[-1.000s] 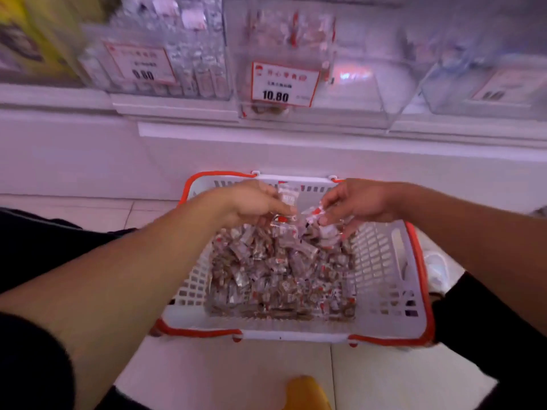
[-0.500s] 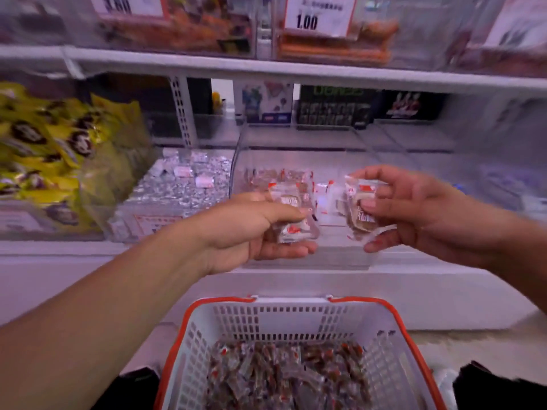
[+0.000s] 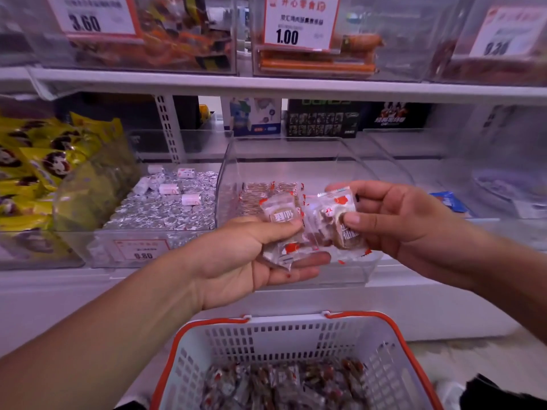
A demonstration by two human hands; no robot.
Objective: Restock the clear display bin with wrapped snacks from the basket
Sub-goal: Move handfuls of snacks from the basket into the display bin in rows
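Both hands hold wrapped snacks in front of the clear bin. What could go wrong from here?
The left hand holds several wrapped snacks loosely, so one may slip and miss the basket below. The right hand must clear the clear bin front wall, or snacks may catch on it.

Bin [image 3: 236,161]: clear hard plastic, glossy, smooth walls.
Snacks [image 3: 281,213]: crinkled clear film wrappers, shiny, red print.
Basket [image 3: 384,365], below bin: white plastic lattice, matt; orange rim.
Sweets [image 3: 165,208], left of bin: silver foil, bright and creased.
Tag [image 3: 300,22], above bin: white paper, red border.
Shelf [image 3: 266,84]: white, smooth, painted-looking.
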